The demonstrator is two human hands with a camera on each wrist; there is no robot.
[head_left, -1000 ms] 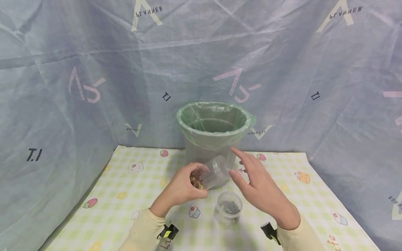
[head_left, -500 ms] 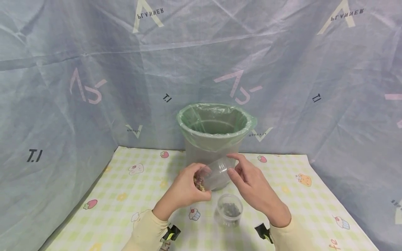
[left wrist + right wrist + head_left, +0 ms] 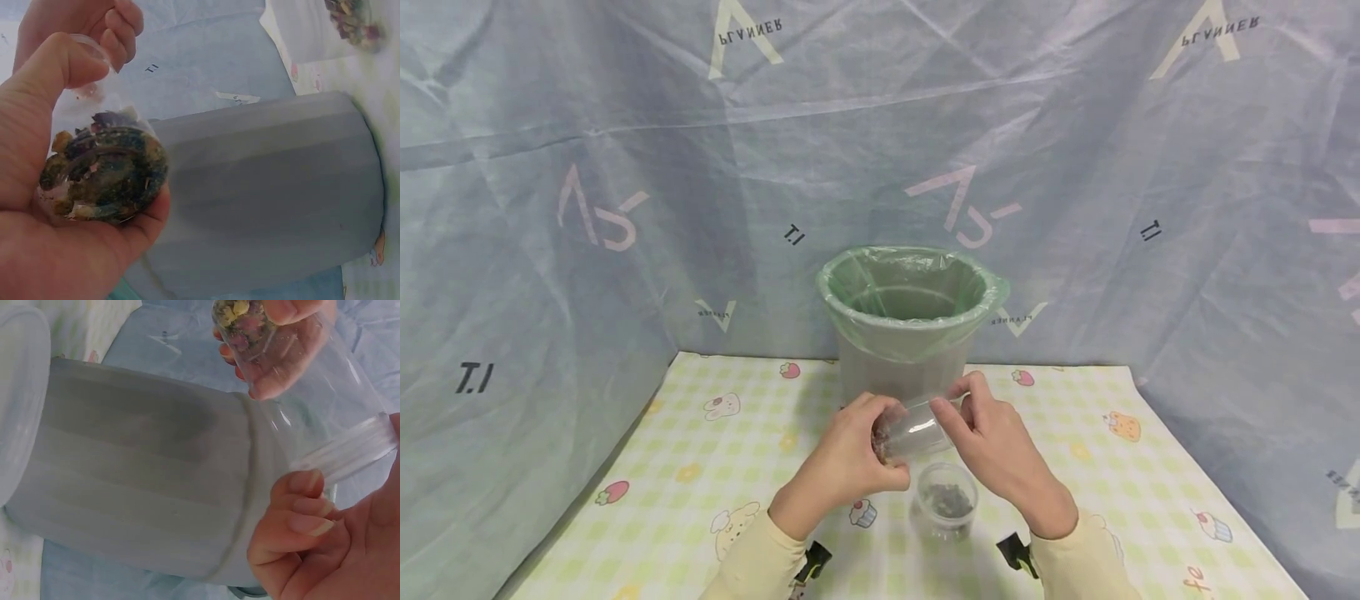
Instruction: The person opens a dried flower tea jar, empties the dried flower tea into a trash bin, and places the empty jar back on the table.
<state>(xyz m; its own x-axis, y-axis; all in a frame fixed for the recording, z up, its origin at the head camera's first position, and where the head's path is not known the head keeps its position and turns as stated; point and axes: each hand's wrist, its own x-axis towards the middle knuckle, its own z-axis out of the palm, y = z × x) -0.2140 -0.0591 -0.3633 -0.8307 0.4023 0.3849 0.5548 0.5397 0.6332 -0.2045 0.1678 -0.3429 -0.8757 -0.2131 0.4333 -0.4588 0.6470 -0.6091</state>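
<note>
My left hand grips the base of a clear plastic jar, which is tilted with its capped end toward the right. Dried flowers, yellow, pink and dark, lie gathered at the jar's bottom. At the other end is a clear ribbed lid; my right hand holds it between thumb and curled fingers. Just below both hands in the head view, a second clear jar stands upright on the table with dark bits inside.
Behind the hands stands a grey bin with a green bag folded over its rim. A checked tablecloth covers the table, and a blue-grey cloth hangs at the back and sides.
My right hand has moved left and closed its fingers round the lid end of the jar. The left hand has shifted slightly right, and the jar has tipped nearer to level.
</note>
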